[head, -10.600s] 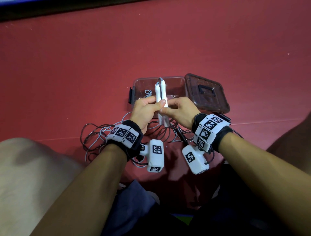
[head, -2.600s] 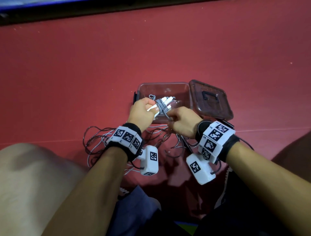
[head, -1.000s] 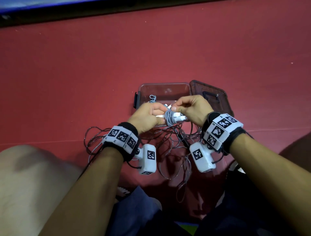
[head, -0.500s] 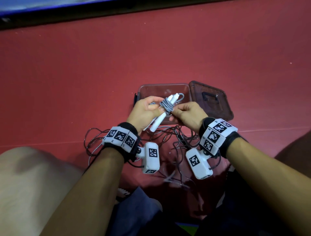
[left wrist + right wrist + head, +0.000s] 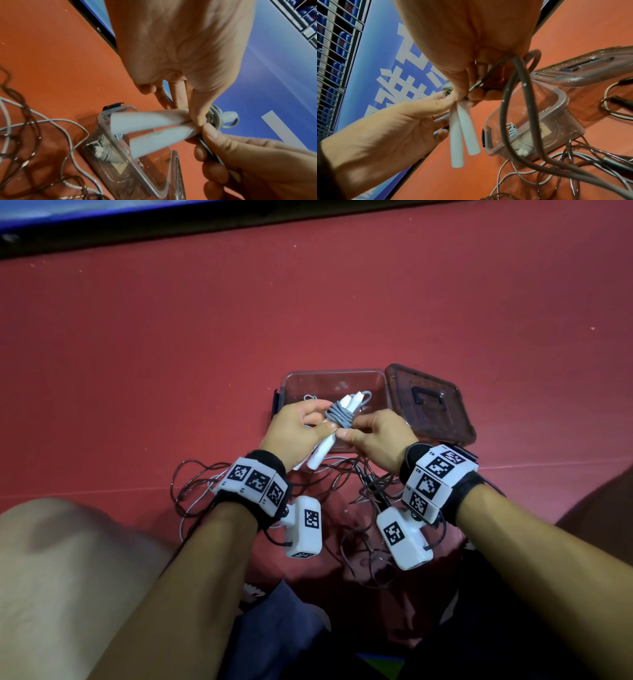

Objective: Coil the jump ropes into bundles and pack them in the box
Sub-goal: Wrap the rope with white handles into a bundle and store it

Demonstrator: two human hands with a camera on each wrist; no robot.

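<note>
Handles point(image 5: 325, 433) of the white rope sit side by side above the near edge of the box point(image 5: 329, 378), your left hand point(image 5: 294, 428) pinching them just below the grey coil point(image 5: 339, 416). Your right hand point(image 5: 376, 436) pinches the cord at that coil — keep it taut so the turns stay tight, then tuck the tail under a turn before lowering the bundle beside the one already in the box point(image 5: 522, 147). More loose ropes point(image 5: 198, 484) lie tangled on the floor nearer you than the box — don't snag them.
</note>
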